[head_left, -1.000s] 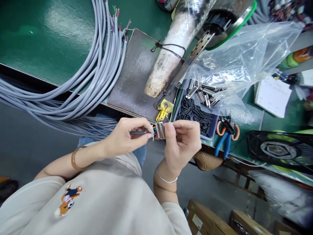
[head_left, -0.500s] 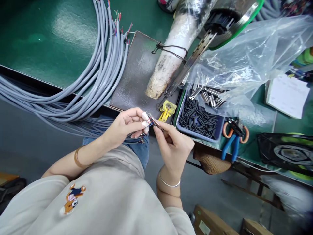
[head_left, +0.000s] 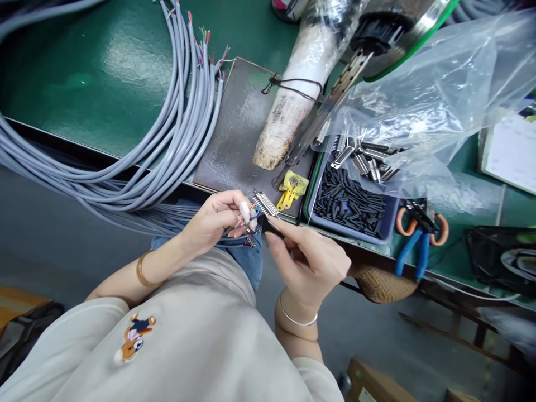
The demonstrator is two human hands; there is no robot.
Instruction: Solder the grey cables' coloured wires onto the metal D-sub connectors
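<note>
My left hand (head_left: 226, 216), with white wrappings on its fingertips, pinches the thin coloured wires (head_left: 255, 210) of a cable. A metal D-sub connector (head_left: 266, 203) stands out beyond these fingertips, its pin row facing the wires. My right hand (head_left: 310, 257) is just right of the connector. Its thumb and index finger are apart, with the index fingertip at or very near the connector's lower end; whether they touch I cannot tell. Below my left fingers hang other wired connector ends (head_left: 250, 241), partly hidden.
Grey cables (head_left: 167, 151) drape over the bench edge at left. A soldering iron's wrapped holder or sleeve-like white tube (head_left: 288, 106) points down over a dark board (head_left: 228, 128). Right of it are a yellow clip-like tool (head_left: 288, 195), a bin of black sleeves (head_left: 347, 201), loose connectors (head_left: 364, 159) and pliers (head_left: 412, 251).
My right thumb has parted from the index finger, and the hand has moved slightly right of the connector. More of the connector's metal face shows. The whole view has shifted a little.
</note>
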